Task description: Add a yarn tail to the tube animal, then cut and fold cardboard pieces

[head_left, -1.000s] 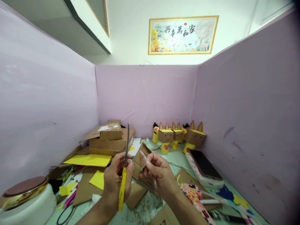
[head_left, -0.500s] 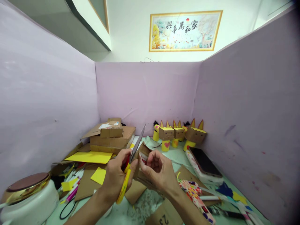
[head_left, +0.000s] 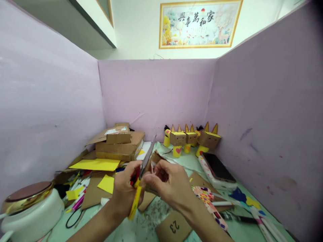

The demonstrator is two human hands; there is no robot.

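Observation:
My left hand (head_left: pixel 127 188) is closed around a pair of scissors (head_left: pixel 136 198) with yellow handles, blades pointing up and away from me. Its fingertips also meet a small brown cardboard piece (head_left: pixel 156 156), held just right of the blades. My right hand (head_left: pixel 169 186) is closed in a pinch at the face of this cardboard. Between its fingertips shows a thin whitish strip (head_left: pixel 152 166), perhaps tape or a label layer. Much of the cardboard is hidden behind the right hand.
Cardboard boxes (head_left: pixel 118 149) and yellow sheets (head_left: pixel 95 164) are stacked at left, near a white pot (head_left: pixel 32 210). Cardboard figures with yellow horns (head_left: pixel 177 138) stand at the back. A phone (head_left: pixel 219 167), pens and a cardboard piece marked 23 (head_left: pixel 174 227) lie at right and front. Lilac walls enclose the table.
The right hand's fingers have curled tighter and moved slightly left and down over the cardboard, covering more of it. The scissors stay in the left hand. The view has tipped slightly downward.

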